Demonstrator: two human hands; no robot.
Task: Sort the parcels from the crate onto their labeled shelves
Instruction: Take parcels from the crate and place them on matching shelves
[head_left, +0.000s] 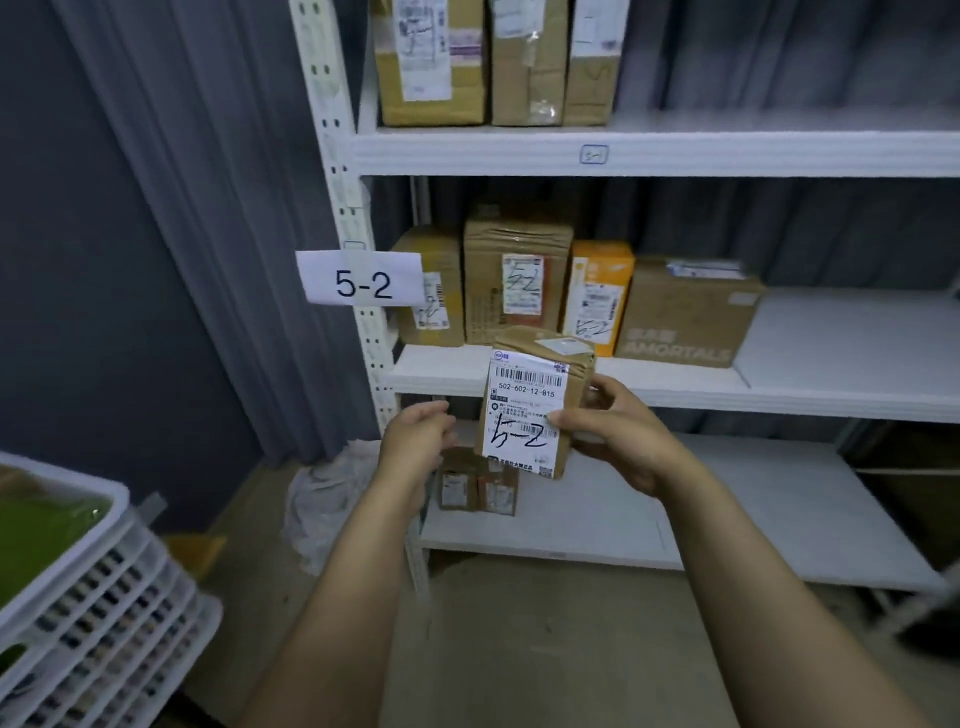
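Observation:
A small brown cardboard parcel (530, 400) with a white shipping label handwritten "5-2" is held upright in front of the middle shelf (691, 397). My right hand (608, 426) grips its right side, thumb on the label. Just left of the parcel, my left hand (418, 441) has its fingers curled; whether it touches the box is unclear. A paper tag reading "5-2" (361, 278) hangs on the shelf post at that shelf's level. The white plastic crate (88, 587) stands at the lower left with a green parcel (41, 535) inside.
The middle shelf holds several boxes at its left, among them an orange one (597, 293) and a wide brown one (685, 312); its right part is bare. Three boxes stand on the top shelf (467, 150). Two small boxes (478, 486) sit on the bottom shelf. Grey curtain hangs to the left.

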